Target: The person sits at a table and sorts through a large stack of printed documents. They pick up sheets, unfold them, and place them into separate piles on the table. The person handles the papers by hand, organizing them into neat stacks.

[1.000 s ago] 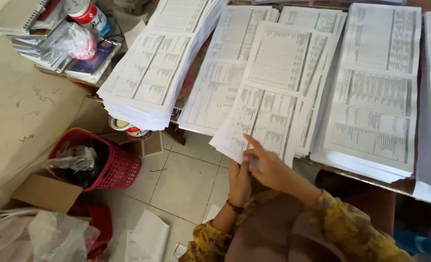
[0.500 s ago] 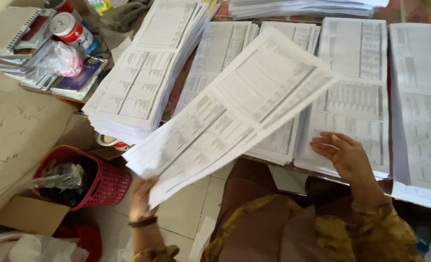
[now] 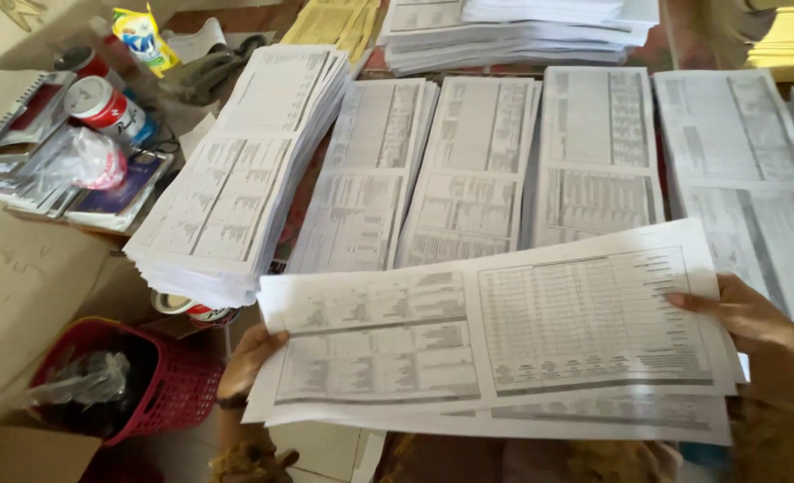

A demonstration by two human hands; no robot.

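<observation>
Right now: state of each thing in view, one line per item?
Left hand: gripping the left edge of the printed sheets.
Right hand: gripping their right edge.
Printed sheets: unfolded, held flat, several layered.
Leftmost paper stack: tall, fanned, overhanging the table edge.
Red basket: on the floor, holding plastic bags.
Cans: upright, lids on.
</observation>
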